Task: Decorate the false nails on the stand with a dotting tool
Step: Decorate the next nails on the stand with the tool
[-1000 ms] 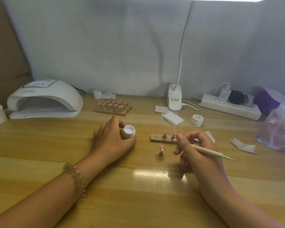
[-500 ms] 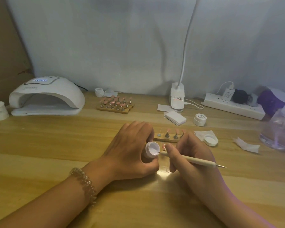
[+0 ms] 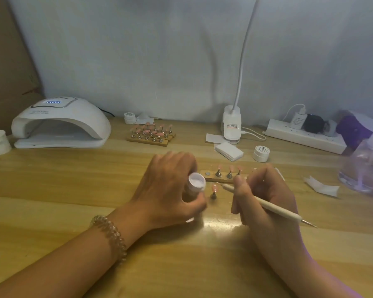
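- Tip of dotting tool [image 3: 278, 210] now out of pot [image 3: 196, 182], by false nail [image 3: 214, 187] at pot's 3 o'clock.
- Fingers of left hand [image 3: 168, 190] curled round pot, right hand [image 3: 265, 198] pinching tool.
- Dotting likely next.

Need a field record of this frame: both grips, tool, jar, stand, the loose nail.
left grip: holds white jar, lid off, white inside
right grip: pinches dotting tool like a pen
tool tip: close to loose nail holder; contact unclear
loose nail holder: upright on table, in front of wooden stand
wooden stand: three pink nails showing, bare magnet at left end, right end hidden by hand
background: nail lamp, second stand, closed jar
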Available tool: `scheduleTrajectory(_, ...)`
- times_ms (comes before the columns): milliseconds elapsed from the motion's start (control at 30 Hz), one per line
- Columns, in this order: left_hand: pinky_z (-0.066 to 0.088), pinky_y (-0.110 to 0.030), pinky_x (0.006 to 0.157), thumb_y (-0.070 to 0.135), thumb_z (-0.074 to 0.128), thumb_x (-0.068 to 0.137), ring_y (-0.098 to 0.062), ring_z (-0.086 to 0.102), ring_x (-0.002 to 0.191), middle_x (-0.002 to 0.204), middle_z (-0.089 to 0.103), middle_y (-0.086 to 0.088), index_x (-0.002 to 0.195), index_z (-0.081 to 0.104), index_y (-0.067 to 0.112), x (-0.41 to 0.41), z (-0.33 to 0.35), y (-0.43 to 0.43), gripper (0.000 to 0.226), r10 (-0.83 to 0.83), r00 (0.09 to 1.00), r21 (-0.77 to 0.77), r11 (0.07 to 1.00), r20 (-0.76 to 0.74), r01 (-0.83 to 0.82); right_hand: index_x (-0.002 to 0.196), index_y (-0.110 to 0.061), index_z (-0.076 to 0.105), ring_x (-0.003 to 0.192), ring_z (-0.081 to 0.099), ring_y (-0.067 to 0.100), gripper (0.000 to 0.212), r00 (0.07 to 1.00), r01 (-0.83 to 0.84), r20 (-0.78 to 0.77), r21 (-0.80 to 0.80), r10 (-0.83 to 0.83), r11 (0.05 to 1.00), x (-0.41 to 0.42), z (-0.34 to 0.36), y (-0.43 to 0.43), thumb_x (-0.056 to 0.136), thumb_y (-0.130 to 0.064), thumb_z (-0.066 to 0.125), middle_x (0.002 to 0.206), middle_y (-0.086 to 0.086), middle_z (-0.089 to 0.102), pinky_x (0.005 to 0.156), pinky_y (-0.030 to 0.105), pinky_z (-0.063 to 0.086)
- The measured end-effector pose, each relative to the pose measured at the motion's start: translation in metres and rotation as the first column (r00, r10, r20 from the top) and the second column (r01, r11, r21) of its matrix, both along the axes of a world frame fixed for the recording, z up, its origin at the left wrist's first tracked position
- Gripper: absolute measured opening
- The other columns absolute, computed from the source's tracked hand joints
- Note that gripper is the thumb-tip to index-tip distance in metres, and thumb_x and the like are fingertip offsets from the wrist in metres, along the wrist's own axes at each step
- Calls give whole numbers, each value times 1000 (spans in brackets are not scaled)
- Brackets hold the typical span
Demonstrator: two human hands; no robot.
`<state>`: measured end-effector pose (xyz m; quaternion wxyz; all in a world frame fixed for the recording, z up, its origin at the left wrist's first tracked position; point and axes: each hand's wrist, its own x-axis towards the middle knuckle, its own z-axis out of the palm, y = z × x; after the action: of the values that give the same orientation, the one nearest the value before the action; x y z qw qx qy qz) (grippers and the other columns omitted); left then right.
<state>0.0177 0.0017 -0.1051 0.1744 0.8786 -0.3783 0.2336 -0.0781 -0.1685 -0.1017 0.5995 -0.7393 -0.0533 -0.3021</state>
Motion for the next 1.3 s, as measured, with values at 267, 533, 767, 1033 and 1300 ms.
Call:
scheduleTrajectory(267,26,-34,79,46,58,79,-14,49,90,89,54,15,94,46,28,25,-8,13,26,295,914,-96,938,-278,-332,81,-17,61,47,56,13,22,972,-32,-222,220,82,975,4,6,-7,86,-36,69,68,7,70,45,21,46)
scheduleTrajectory(533,36,-30,76,46,56,74,-15,44,91,99,49,6,104,53,20,8,4,6,40,195,981,-93,977,15,-193,75,-13,47,42,51,12,27,938,37,-340,295,69,955,9,4,-12,92,-22,66,57,7,64,39,20,39)
scheduleTrajectory(767,32,-14,61,46,61,84,5,49,82,93,54,21,98,51,38,-20,-11,-17,19,32,948,-107,992,-317,-69,67,-13,42,35,42,10,27,942,91,-334,332,27,939,8,6,-12,87,-6,59,45,8,55,36,15,33)
scheduleTrajectory(1033,39,-26,59,35,66,89,2,51,67,93,61,20,87,61,33,-15,-10,-17,5,-152,900,-228,972,-408,60,69,-10,44,41,48,14,21,927,13,-366,238,77,971,10,4,-11,82,-5,58,49,13,61,39,22,38)
scheduleTrajectory(1300,40,-24,58,34,66,88,-3,52,67,89,61,22,86,60,34,-14,-11,-16,6,-214,894,-247,961,-394,122,67,-10,43,40,47,16,22,927,8,-369,211,72,977,11,3,-9,79,1,57,49,17,60,40,21,38)
